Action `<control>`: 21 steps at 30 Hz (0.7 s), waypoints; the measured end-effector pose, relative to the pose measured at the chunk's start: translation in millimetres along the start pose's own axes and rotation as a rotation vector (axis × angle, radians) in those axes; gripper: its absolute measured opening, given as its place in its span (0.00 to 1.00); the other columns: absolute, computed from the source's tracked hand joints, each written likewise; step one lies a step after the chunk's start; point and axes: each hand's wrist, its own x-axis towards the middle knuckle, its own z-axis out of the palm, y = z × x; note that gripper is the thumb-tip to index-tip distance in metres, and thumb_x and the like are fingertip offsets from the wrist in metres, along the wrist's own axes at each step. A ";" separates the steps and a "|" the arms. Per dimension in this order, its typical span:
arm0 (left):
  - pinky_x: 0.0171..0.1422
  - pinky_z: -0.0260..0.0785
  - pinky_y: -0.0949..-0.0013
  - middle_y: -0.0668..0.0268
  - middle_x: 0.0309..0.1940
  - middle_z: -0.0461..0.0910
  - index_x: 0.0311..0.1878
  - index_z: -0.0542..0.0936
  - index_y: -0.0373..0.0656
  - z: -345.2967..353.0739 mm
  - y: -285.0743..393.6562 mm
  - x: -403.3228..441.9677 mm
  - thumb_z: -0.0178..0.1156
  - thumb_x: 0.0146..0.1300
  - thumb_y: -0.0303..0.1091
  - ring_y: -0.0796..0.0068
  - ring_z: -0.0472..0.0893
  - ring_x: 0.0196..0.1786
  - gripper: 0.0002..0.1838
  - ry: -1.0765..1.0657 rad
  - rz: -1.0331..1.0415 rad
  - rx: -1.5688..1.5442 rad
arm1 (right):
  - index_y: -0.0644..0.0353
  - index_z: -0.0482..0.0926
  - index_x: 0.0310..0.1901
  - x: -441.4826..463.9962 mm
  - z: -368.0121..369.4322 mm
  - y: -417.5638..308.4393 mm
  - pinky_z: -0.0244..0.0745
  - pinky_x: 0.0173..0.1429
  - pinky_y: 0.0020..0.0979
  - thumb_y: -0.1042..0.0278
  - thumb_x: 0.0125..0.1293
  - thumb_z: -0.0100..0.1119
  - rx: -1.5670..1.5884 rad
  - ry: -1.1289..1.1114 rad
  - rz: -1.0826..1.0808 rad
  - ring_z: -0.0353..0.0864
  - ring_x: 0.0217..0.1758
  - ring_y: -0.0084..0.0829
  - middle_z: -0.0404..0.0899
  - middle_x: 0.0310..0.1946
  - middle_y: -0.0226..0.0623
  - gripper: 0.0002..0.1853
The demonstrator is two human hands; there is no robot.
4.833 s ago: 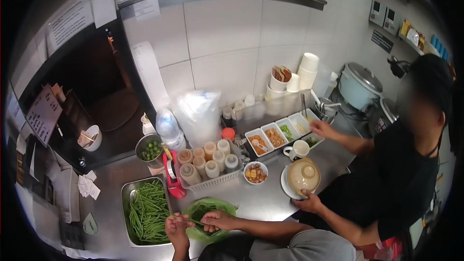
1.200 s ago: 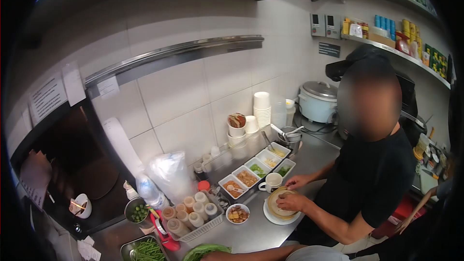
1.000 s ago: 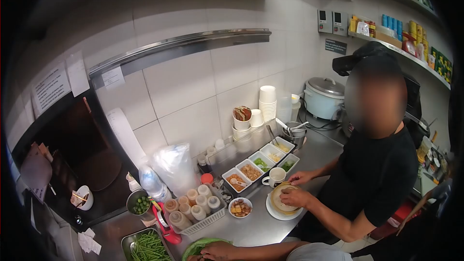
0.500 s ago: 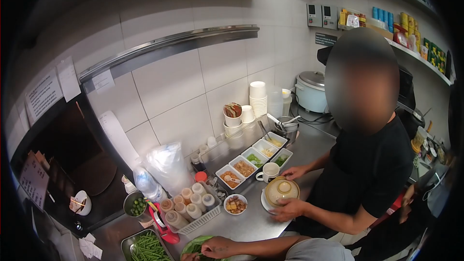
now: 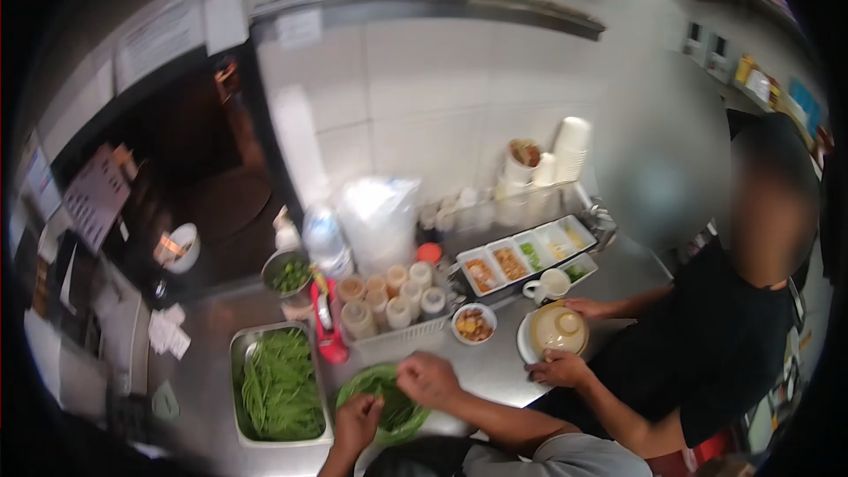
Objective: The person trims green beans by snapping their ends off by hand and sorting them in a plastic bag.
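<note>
My left hand (image 5: 356, 422) is at the near-left rim of a round green bowl (image 5: 413, 431), its fingers pinched together. Over the far side of that bowl my right hand (image 5: 430, 381) is curled, knuckles up. Anything between the fingers of either hand is too small or blurred to make out. Dark green vegetable pieces (image 5: 393, 402) lie inside the bowl. To its left, a metal tray (image 5: 237, 389) is filled with long green beans (image 5: 278, 389).
A co-worker (image 5: 680, 336) at the right holds a lidded yellow pot (image 5: 560, 329) on a plate. Behind my hands stand a basket (image 5: 415, 333) of squeeze bottles, a red tape dispenser (image 5: 328, 322), a bowl of brown chunks (image 5: 474, 324) and topping containers (image 5: 508, 263).
The view has swung left and down, so the bean tray and both my hands now show more fully. My right hand remains over the green bowl. The co-worker still holds the pot.
</note>
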 end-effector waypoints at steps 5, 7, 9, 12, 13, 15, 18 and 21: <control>0.40 0.74 0.75 0.61 0.37 0.84 0.41 0.80 0.34 -24.2 13.7 13.9 0.57 0.69 0.34 0.77 0.83 0.32 0.11 0.082 -0.380 -0.734 | 0.64 0.81 0.40 -4.4 15.8 37.9 0.72 0.36 0.19 0.68 0.66 0.57 0.688 -0.258 0.487 0.77 0.31 0.16 0.82 0.31 0.29 0.08; 0.41 0.75 0.73 0.59 0.41 0.83 0.45 0.78 0.34 -20.5 4.2 14.3 0.55 0.69 0.33 0.76 0.82 0.33 0.11 0.135 -0.459 -0.909 | 0.67 0.81 0.42 0.0 7.8 14.2 0.72 0.38 0.18 0.68 0.67 0.58 0.707 -0.345 0.517 0.78 0.33 0.17 0.82 0.32 0.30 0.10; 0.42 0.77 0.70 0.57 0.43 0.82 0.47 0.77 0.34 -19.5 4.0 19.5 0.54 0.70 0.31 0.74 0.82 0.33 0.10 0.180 -0.389 -1.219 | 0.68 0.80 0.44 2.9 3.2 0.3 0.73 0.39 0.19 0.69 0.67 0.59 0.686 -0.427 0.671 0.80 0.35 0.18 0.83 0.33 0.32 0.11; 0.43 0.77 0.67 0.56 0.41 0.81 0.47 0.77 0.34 -18.6 4.6 17.4 0.53 0.70 0.29 0.72 0.82 0.33 0.09 0.202 -0.411 -1.262 | 0.69 0.80 0.46 -5.9 14.6 3.3 0.74 0.41 0.20 0.68 0.66 0.60 0.718 -0.470 0.704 0.81 0.37 0.20 0.83 0.35 0.34 0.12; 0.43 0.77 0.64 0.55 0.39 0.81 0.46 0.77 0.34 -17.8 4.6 16.9 0.54 0.69 0.29 0.70 0.82 0.32 0.09 0.205 -0.419 -1.277 | 0.69 0.80 0.46 -8.1 16.9 3.8 0.74 0.42 0.21 0.68 0.66 0.60 0.712 -0.467 0.703 0.81 0.37 0.21 0.84 0.36 0.35 0.13; 0.43 0.77 0.65 0.55 0.40 0.81 0.47 0.77 0.34 -17.5 2.9 18.0 0.55 0.69 0.29 0.70 0.82 0.33 0.09 0.217 -0.406 -1.268 | 0.69 0.80 0.46 -6.2 15.7 3.2 0.74 0.42 0.21 0.68 0.66 0.60 0.697 -0.497 0.686 0.81 0.37 0.21 0.84 0.35 0.35 0.13; 0.44 0.76 0.67 0.56 0.41 0.82 0.47 0.78 0.35 -20.7 5.1 15.1 0.56 0.69 0.29 0.71 0.83 0.34 0.09 0.247 -0.406 -1.172 | 0.69 0.81 0.45 -4.8 13.2 -0.6 0.74 0.42 0.21 0.68 0.65 0.61 0.663 -0.544 0.696 0.81 0.36 0.20 0.83 0.34 0.33 0.13; 0.46 0.76 0.71 0.58 0.43 0.82 0.48 0.78 0.34 -24.5 4.8 13.0 0.55 0.69 0.27 0.72 0.84 0.37 0.09 0.220 -0.392 -1.047 | 0.68 0.81 0.44 -3.9 19.3 0.3 0.74 0.40 0.20 0.70 0.64 0.61 0.628 -0.561 0.699 0.80 0.33 0.19 0.83 0.31 0.32 0.11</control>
